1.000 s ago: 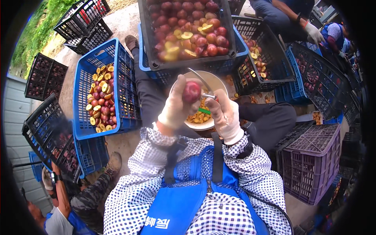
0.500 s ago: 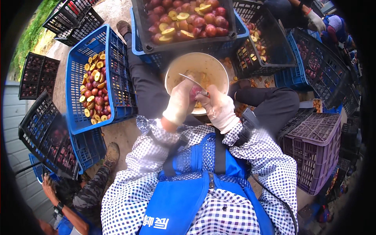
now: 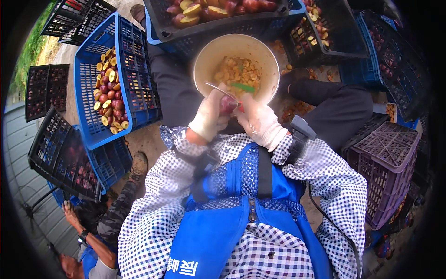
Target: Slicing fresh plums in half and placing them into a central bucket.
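Note:
In a white glove, my left hand [image 3: 209, 111] is closed around a dark red plum [image 3: 227, 105]. My right hand [image 3: 261, 120], gloved too, grips a small knife [image 3: 214, 88] beside the fruit. Its thin blade extends leftward past the plum, and a bit of red handle shows between the hands. Both hands are over the near rim of a cream bucket [image 3: 201, 60]. Orange-yellow fruit scraps [image 3: 238, 69] lie inside it. A slim green shape like a leaf [image 3: 243, 87] shows just above my fingers; whether it touches them is unclear.
A blue crate [image 3: 83, 93] of cut plums stands at left. Beyond the bucket is a black crate [image 3: 223, 22] with more plums. Dark crates [image 3: 346, 39] line the right, above a purple crate [image 3: 385, 149]. Another person [image 3: 100, 249] sits at lower left.
The view has shifted, so the bucket and far crates sit higher and more of the scraps show. The green shape now appears by my hands. Plum and knife stay gripped.

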Motion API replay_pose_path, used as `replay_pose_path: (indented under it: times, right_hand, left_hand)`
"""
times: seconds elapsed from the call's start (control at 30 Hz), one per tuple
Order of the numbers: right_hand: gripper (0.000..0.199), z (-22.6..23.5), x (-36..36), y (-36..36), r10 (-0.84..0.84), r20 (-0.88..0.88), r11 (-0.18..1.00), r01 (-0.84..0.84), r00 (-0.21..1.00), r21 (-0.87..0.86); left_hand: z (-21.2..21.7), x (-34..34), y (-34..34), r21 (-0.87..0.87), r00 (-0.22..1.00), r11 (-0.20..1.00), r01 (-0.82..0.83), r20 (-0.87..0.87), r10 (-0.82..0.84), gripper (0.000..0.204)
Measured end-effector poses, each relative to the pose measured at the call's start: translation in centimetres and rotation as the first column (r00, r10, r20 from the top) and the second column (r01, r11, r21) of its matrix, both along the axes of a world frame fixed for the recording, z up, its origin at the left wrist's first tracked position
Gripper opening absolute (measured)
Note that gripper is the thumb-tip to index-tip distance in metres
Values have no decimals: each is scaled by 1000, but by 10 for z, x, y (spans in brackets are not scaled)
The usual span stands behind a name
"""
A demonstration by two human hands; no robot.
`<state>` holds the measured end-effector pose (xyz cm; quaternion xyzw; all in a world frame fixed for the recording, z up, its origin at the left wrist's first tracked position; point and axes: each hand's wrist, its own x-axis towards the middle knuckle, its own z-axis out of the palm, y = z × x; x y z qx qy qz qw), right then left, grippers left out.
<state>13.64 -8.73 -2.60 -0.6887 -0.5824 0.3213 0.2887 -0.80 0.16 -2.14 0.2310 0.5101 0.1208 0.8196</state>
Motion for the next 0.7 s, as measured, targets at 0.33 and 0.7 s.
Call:
replay_pose_path:
  times: [0.33,0.7]
  right_hand:
    - [17,-23,-14,10,-48,164,998,54,985,-31]
    - [16,-31,-17,14,-110,144,993,103,983,52]
  left_hand:
    - [-21,5,6,-4,969,1000,-12,-246,10,45]
    - [-39,10,8,270,981,961,-62,-163,109,42]
